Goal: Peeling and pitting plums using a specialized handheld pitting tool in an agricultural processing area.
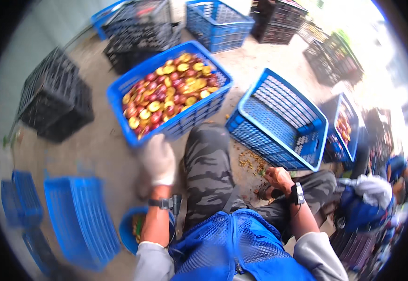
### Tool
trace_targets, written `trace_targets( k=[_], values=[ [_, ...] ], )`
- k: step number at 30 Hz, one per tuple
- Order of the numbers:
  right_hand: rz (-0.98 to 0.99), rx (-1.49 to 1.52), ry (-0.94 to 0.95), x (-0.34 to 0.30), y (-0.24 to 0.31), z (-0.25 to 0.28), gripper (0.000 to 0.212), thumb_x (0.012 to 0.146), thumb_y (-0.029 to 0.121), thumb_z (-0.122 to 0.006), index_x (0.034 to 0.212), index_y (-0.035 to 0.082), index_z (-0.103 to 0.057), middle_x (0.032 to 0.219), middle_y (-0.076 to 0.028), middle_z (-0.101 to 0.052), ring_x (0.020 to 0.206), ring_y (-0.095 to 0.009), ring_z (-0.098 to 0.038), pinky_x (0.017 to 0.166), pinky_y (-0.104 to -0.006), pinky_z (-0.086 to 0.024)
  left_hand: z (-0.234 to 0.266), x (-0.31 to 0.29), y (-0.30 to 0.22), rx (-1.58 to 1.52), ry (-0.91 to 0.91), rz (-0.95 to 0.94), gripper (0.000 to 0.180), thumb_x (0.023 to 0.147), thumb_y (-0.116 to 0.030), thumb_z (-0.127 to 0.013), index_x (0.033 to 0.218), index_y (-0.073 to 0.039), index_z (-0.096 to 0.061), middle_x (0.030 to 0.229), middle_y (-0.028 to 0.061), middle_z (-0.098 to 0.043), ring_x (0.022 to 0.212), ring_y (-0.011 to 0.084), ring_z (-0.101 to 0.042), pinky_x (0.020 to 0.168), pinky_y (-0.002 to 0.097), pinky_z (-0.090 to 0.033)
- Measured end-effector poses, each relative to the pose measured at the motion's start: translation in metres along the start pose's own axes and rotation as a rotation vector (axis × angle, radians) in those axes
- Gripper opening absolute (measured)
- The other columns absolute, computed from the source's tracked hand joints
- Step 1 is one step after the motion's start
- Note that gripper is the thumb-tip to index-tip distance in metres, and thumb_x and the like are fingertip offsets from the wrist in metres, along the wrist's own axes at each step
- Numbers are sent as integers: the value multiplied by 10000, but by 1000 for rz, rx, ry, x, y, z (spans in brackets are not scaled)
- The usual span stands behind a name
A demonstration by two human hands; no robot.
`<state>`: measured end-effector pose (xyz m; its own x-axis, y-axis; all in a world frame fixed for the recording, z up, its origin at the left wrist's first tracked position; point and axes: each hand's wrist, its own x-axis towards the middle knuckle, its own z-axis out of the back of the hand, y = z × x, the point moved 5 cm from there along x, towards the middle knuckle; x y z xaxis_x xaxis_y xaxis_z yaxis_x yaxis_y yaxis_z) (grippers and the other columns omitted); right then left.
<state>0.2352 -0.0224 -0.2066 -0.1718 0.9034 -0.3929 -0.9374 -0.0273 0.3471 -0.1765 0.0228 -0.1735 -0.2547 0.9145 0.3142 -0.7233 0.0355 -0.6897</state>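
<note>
My left hand point(158, 159), in a pale glove, is by the near corner of a blue crate point(192, 112); motion smears its fingers. That crate is heaped with halved fruit point(169, 93), red-skinned and yellow-fleshed, probably plums. My bare right hand point(279, 179) is closed, fingers pressed together, just below a second blue crate point(279, 124) with a bare bottom. What the right fingers hold, if anything, is too small to make out. Fruit pits point(253, 161) lie scattered on the ground near that hand. By my left forearm stands a round blue bucket point(128, 225) with some fruit-like pieces inside.
Black crates point(56, 96) are stacked at left, with more black crates point(143, 37) at the back. Blue crates point(80, 220) lie near left. Another blue crate point(220, 28) stands behind. At right are a crate of fruit point(346, 122) and a person in blue point(365, 201).
</note>
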Motion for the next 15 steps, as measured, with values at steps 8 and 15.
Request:
trace_targets(
  k=[8,15],
  values=[
    [-43,-32,-28,-26,-3,-14,204,779,266,-600,836,77,-648,760,-174,-648,771,-360,-643,686,-462,-508,-38,45,32,-169,418,-277,186,851,-186,-585,949,-57,-678,958,135,-671,912,316,-635,820,395,-493],
    [-170,16,69,-41,-18,-54,215,803,281,-572,840,88,-660,834,-156,-665,826,-336,-648,720,-444,-511,-38,44,39,-151,456,-285,189,852,-190,-585,952,-57,-675,955,133,-670,905,312,-633,815,395,-492]
  ],
)
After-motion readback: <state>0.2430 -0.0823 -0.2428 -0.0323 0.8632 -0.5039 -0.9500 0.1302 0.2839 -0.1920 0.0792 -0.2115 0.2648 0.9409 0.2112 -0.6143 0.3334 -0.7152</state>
